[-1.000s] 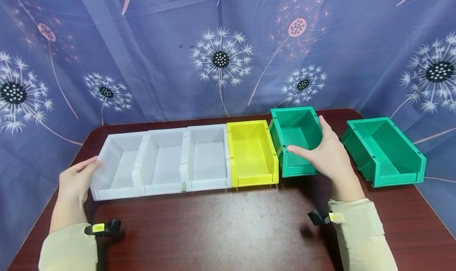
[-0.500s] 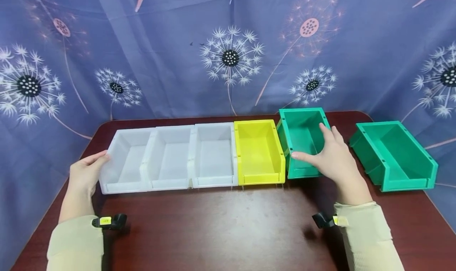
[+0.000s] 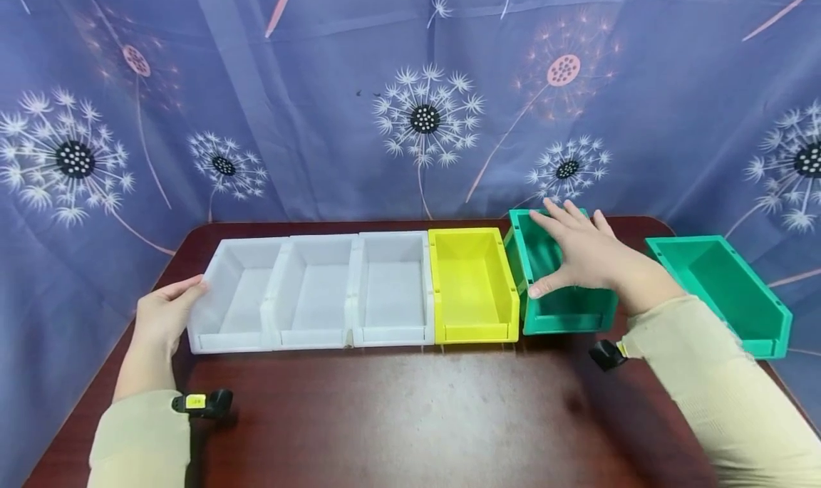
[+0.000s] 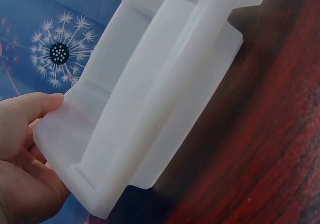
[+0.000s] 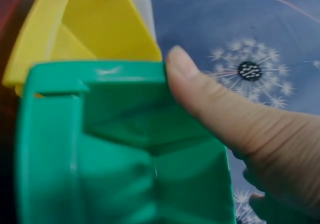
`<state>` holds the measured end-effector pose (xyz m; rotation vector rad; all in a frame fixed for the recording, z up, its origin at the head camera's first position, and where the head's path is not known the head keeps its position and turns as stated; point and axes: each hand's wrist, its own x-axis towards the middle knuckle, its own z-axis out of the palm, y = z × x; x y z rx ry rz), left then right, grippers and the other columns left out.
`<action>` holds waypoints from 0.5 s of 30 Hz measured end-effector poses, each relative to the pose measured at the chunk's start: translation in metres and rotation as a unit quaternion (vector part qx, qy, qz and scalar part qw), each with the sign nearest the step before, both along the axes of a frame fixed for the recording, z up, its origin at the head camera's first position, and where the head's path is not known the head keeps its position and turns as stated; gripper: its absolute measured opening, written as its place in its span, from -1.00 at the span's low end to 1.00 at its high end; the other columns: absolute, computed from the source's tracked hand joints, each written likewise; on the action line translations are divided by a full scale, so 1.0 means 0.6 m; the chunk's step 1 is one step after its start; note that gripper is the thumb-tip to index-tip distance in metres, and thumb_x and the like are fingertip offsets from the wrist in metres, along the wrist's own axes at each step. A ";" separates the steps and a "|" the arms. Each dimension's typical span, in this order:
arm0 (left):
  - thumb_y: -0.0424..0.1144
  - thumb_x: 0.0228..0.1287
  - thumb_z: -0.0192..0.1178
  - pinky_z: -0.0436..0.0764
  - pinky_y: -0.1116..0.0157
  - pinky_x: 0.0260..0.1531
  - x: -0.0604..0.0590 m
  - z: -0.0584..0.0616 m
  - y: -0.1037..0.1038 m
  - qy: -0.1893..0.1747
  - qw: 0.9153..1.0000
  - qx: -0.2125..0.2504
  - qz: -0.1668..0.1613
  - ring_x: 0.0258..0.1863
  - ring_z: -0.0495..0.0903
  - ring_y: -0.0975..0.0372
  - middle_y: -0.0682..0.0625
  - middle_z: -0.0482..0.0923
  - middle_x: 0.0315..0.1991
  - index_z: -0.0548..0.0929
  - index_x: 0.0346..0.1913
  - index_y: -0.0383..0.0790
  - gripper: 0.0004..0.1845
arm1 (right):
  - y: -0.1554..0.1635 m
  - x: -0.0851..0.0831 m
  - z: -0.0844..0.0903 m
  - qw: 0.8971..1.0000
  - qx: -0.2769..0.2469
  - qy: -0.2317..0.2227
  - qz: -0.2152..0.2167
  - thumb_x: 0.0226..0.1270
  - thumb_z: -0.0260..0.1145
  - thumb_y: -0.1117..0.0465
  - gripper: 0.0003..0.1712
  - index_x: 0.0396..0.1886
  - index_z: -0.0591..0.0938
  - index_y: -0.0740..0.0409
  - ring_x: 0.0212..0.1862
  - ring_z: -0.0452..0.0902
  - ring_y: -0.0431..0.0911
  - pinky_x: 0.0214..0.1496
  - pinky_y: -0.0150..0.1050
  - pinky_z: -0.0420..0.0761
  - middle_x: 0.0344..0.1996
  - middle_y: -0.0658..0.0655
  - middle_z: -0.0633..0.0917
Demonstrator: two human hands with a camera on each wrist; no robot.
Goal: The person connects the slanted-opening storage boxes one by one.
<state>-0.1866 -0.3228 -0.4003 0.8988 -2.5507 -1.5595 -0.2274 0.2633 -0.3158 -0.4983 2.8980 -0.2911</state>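
Note:
My left hand (image 3: 160, 317) grips the outer side of the leftmost white storage bin (image 3: 234, 342), thumb at the rim and fingers along the wall's outside. Two more white bins (image 3: 317, 337) continue the row, then a yellow bin (image 3: 477, 333). A green bin (image 3: 567, 324) stands beside the yellow one, a little higher in the view. Over it spreads my right hand (image 3: 584, 256), fingers straight and apart toward the back rim. In the right wrist view its thumb (image 5: 200, 87) lies at the green rim, while the other fingers are mostly hidden.
A second green bin (image 3: 727, 281) stands apart at the right, angled and partly behind the right sleeve (image 3: 712, 360). The dark wooden table (image 3: 398, 417) extends in front of the row. A blue curtain (image 3: 321, 117) with dandelion prints hangs close behind.
My right hand has shifted from the near green bin's right side to spread over it, its forearm swinging outward to the right. The left hand keeps its hold; the head view has shifted slightly.

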 end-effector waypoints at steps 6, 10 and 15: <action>0.15 0.26 0.11 0.30 0.02 0.30 0.002 -0.006 0.007 0.000 1.000 0.001 -0.008 0.34 0.24 0.00 -0.18 0.18 0.43 0.34 0.36 -0.15 -0.31 | -0.005 -0.021 0.003 0.999 0.019 -0.045 0.014 -0.45 0.49 -0.45 0.56 0.53 -0.11 0.00 0.48 -0.35 0.30 0.30 0.43 -0.37 0.51 0.25 -0.14; 0.14 0.26 0.11 0.30 0.01 0.29 0.003 -0.004 0.006 0.001 1.000 -0.001 -0.006 0.33 0.24 -0.01 -0.19 0.18 0.42 0.33 0.36 -0.16 -0.31 | -0.012 -0.025 0.010 0.998 0.031 -0.046 0.020 -0.46 0.50 -0.43 0.56 0.53 -0.09 0.01 0.47 -0.31 0.33 0.29 0.45 -0.34 0.50 0.29 -0.11; 0.15 0.25 0.12 0.28 0.00 0.30 0.003 0.001 0.001 0.004 1.000 0.002 -0.005 0.35 0.22 -0.01 -0.18 0.17 0.43 0.33 0.36 -0.14 -0.30 | -0.024 -0.032 0.021 0.997 0.058 -0.047 0.023 -0.48 0.49 -0.46 0.58 0.52 -0.08 0.05 0.45 -0.26 0.37 0.29 0.45 -0.28 0.48 0.33 -0.07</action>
